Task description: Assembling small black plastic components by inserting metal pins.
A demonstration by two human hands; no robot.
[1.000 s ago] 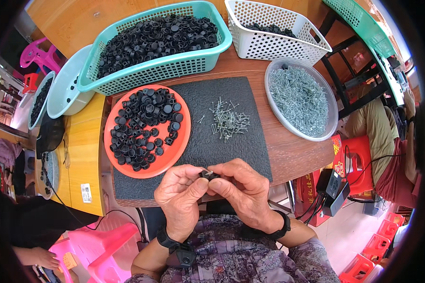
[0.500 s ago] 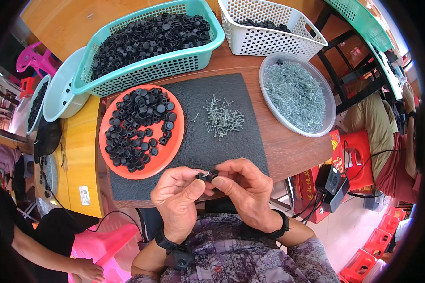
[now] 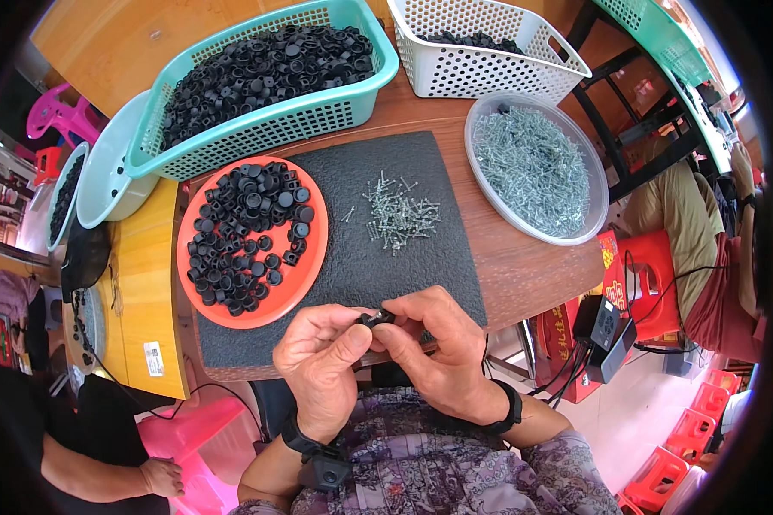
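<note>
Close to the table's front edge, my left hand (image 3: 322, 360) pinches a small black plastic part (image 3: 370, 319) between thumb and fingers. My right hand (image 3: 442, 352) is closed at the other end of the same part, thumb and forefinger touching it. Any screw in it is too small to make out. Beyond my hands, a pile of small silver screws (image 3: 401, 215) lies on a black textured mat (image 3: 348, 172), one screw apart on its left. Left of the pile, an orange-red plate (image 3: 294, 296) carries many black caps and ring-like parts (image 3: 253, 193), partly on the mat.
A teal basket (image 3: 258, 130) full of black parts stands at the back left. A white basket (image 3: 464, 79) with more is at the back centre. A clear round tub (image 3: 599, 202) of screws sits right. Pale bowls stand far left. Other people sit on both sides.
My right thumb and fingers have shifted slightly left along the black part. The view has moved a little. At lower left, another person's hand has shifted slightly.
</note>
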